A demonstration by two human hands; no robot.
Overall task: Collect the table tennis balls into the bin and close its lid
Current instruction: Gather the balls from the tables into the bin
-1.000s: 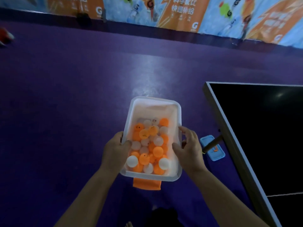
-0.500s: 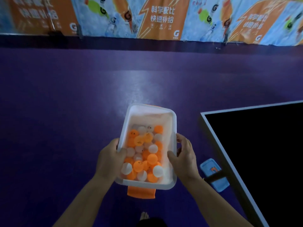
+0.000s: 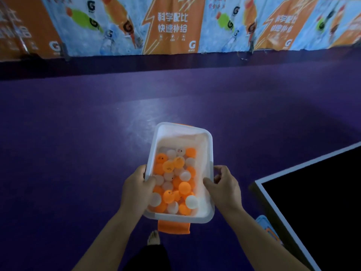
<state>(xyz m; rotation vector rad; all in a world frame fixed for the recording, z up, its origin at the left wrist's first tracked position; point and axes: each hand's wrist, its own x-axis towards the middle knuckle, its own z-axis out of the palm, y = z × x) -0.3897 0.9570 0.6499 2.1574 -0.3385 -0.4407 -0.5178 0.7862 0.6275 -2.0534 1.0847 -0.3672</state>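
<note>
Two hands on the bin here, one per long side. The left hand (image 3: 136, 189) grips the left wall with its thumb hooked over the rim and down among the balls, and the right hand (image 3: 222, 187) clamps the right rim, thumb on top and fingers curled round the outside. The bin (image 3: 183, 132) is a whitish see-through plastic tub, held up in the air over the purple floor (image 3: 68, 143), roughly centre of the view, with its top open and no lid on it. Inside there's a heap of table tennis balls (image 3: 175, 184), orange and white mixed, piled mostly toward the near end, while the far end shows bare plastic. An orange clip (image 3: 173, 227) hangs off the near end wall, and a sliver of orange peeks over the far end too. Off to the right is the corner of a dark table tennis table (image 3: 312, 202) with a pale edge, well apart from the bin. Tucked just beside its near corner, down on the floor, is a light blue flat thing (image 3: 266, 225), can't tell what it is. A bare foot (image 3: 154, 238) shows below the bin. Drink-ad banners (image 3: 172, 26) run along the far wall.
</note>
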